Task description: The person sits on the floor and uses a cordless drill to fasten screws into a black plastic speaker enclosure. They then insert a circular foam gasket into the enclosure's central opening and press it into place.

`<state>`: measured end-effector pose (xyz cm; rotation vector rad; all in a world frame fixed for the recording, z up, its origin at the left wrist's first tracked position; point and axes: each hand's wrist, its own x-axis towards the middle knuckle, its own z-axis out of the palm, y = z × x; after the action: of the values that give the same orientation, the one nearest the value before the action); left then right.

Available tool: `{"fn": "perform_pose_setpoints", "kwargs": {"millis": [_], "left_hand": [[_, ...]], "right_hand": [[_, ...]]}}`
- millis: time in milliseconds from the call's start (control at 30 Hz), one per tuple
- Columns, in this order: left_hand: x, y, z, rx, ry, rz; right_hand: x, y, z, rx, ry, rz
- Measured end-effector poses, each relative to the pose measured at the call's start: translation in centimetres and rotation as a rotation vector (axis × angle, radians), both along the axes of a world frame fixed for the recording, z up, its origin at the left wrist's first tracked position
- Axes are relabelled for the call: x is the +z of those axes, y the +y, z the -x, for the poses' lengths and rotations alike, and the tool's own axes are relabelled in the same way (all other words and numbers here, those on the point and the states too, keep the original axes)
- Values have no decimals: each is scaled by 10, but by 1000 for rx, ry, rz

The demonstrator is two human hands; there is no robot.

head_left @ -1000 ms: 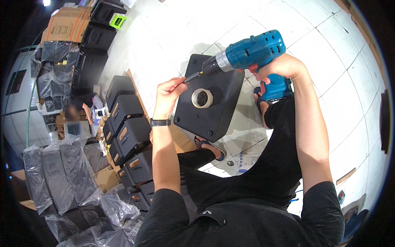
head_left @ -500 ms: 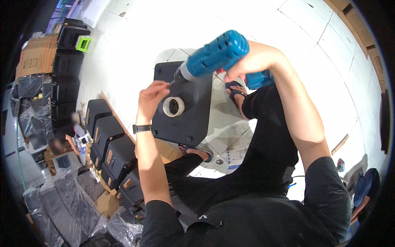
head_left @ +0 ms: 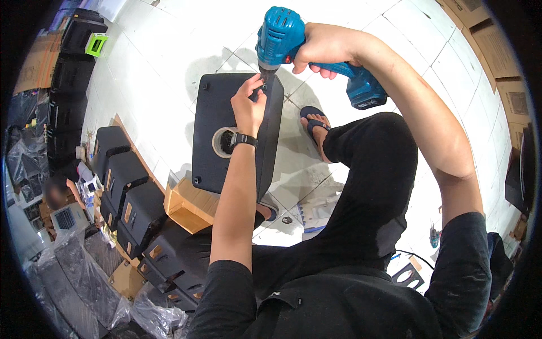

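Two bare hands work at a black, box-shaped case. Right hand: wrapped round the grip of a blue, pistol-shaped power drill above the case's far right corner. Left hand: fingers bent together at the drill's tip; any held item indiscernible. On the case: round, pale tub of small dark pieces.

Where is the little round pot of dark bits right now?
In the head view, the round pot sits on the upturned face of the black box, left of centre in the picture, immediately left of the wristwatch.
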<state>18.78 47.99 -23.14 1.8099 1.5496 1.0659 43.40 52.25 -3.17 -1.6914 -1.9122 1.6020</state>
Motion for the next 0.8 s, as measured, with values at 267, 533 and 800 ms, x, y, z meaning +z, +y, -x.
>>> {"fn": "perform_pose_setpoints", "kwargs": {"millis": [267,533,800], "left_hand": [[-36,3,6,2,0,-98],[-48,6,11,29,-12,17],[-58,6,6,52,-94,15]], "right_hand": [[-33,14,15,-25,-39,36],[-39,17,19,-31,-15,48],[-37,21,27,34,-72,51]]}}
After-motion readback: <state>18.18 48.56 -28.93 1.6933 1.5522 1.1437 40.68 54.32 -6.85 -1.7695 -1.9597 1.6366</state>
